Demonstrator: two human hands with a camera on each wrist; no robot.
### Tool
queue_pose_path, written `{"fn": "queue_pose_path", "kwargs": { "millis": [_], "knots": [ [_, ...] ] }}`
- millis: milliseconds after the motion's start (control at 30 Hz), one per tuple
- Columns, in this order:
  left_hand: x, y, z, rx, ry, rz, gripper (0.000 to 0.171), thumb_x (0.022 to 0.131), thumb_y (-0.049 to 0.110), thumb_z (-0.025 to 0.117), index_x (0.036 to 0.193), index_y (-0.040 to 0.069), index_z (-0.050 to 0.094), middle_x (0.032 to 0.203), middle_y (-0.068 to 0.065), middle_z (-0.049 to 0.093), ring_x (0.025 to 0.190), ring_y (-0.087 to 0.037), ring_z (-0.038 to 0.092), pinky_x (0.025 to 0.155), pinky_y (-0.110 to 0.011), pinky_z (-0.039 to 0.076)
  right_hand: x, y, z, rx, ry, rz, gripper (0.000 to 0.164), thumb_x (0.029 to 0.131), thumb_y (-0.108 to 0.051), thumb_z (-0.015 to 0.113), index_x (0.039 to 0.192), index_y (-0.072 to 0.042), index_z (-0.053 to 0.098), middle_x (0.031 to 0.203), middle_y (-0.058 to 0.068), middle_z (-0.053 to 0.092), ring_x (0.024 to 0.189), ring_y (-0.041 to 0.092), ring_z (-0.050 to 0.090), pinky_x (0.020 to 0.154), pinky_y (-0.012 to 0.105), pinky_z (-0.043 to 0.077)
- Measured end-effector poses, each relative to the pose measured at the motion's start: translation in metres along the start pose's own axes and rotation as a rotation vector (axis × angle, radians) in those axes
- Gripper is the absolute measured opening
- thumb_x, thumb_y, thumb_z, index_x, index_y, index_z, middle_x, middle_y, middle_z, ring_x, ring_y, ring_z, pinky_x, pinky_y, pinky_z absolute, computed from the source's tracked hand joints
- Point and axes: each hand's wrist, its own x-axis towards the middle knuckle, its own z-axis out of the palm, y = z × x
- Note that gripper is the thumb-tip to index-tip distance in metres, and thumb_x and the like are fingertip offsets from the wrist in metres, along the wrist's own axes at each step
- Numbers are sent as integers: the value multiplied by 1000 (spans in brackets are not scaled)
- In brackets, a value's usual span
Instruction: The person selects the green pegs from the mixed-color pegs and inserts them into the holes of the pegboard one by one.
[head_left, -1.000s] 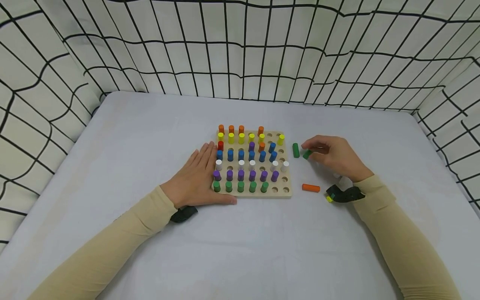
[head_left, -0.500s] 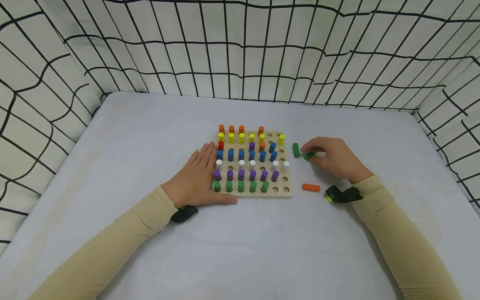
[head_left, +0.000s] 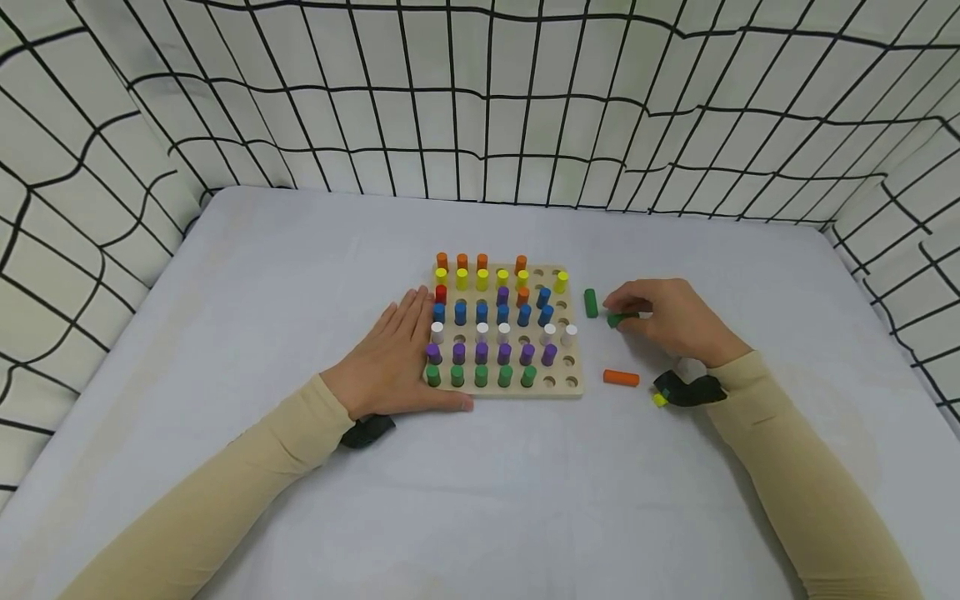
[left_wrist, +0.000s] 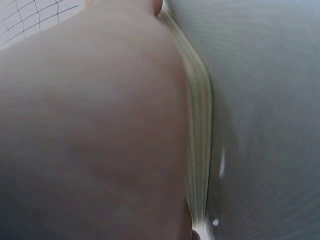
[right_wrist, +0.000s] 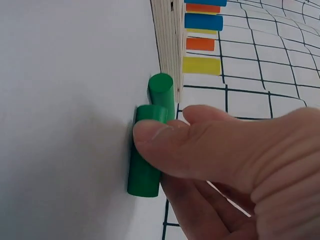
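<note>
A square wooden pegboard (head_left: 540, 395) stands in the middle of the table, with rows of orange, yellow, red, blue, white, purple and green pegs upright in its holes. My left hand (head_left: 393, 358) lies against its left side, fingers straight and thumb stretched along the front edge. In the left wrist view, the board's layered side (left_wrist: 200, 125) shows beside the hand. Right of the board, my right hand (head_left: 675, 317) pinches a green peg (right_wrist: 144, 175) between thumb and fingers, low over the table. A second green peg (head_left: 591, 303) lies between that hand and the board.
A loose orange peg (head_left: 621, 378) lies on the white table right of the board. Close by, a small yellow piece (head_left: 660, 400) shows partly under the black wrist camera (head_left: 688, 388). Black wire mesh (head_left: 487, 100) stands behind the table and along both sides.
The green peg in my right hand has turned to lie more level and shifted slightly towards me. My left hand stays in place on the board.
</note>
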Motion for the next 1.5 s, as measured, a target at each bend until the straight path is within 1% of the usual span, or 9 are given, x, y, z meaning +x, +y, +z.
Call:
{"fn": "queue_pose_path", "kwargs": {
  "millis": [200, 367, 767, 967, 1100, 1333, 1500],
  "knots": [
    [0, 0, 0, -1, 2, 0, 144, 73, 85, 69, 165, -2, -1, 176, -19, -6, 165, -39, -4, 134, -56, 5, -1, 0, -2, -1, -25, 20, 31, 92, -2, 73, 123, -7, 72, 124, 12, 75, 112, 28, 72, 104, 51, 57],
    [0, 0, 0, -5, 3, 0, 144, 73, 84, 69, 165, -2, -1, 176, -19, -6, 165, -39, -3, 134, -56, 5, -1, 0, -4, -11, -38, 14, 33, 91, -5, 76, 124, -8, 73, 123, 11, 75, 110, 27, 71, 101, 51, 58],
    [0, 0, 0, -8, 10, 1, 144, 73, 84, 70, 164, -3, -1, 176, -19, -6, 165, -39, -3, 134, -56, 5, -2, 3, -6, -52, -54, 9, 36, 89, -11, 80, 124, -9, 73, 115, 8, 76, 105, 23, 70, 96, 48, 59],
    [-1, 0, -1, -8, 9, 4, 145, 73, 85, 69, 164, -2, -2, 176, -19, -6, 165, -39, -4, 134, -56, 6, -2, 3, -7, -79, -60, 12, 35, 89, -13, 80, 123, -8, 74, 111, 8, 76, 101, 22, 68, 92, 44, 58],
    [-1, 0, -1, -5, 8, 5, 145, 73, 85, 69, 164, -2, -2, 175, -19, -7, 165, -39, -4, 134, -56, 6, -2, 2, -7, -73, -65, 11, 34, 90, -13, 79, 123, -8, 74, 110, 7, 76, 100, 21, 68, 90, 41, 57],
    [-1, -1, 0, -4, 9, 8, 145, 73, 85, 69, 164, -2, -2, 175, -19, -7, 164, -39, -4, 134, -56, 5, -4, 1, -8, -87, -42, -30, 32, 92, -9, 76, 124, -8, 75, 114, 8, 77, 101, 20, 71, 89, 40, 59],
    [-1, -1, 0, -1, 7, 6, 145, 73, 85, 69, 164, -2, -3, 175, -20, -7, 164, -39, -4, 134, -56, 6, -5, -1, -9, -93, -11, -74, 31, 93, -7, 75, 124, -7, 75, 114, 9, 76, 101, 21, 72, 93, 45, 62]
  ]
}}
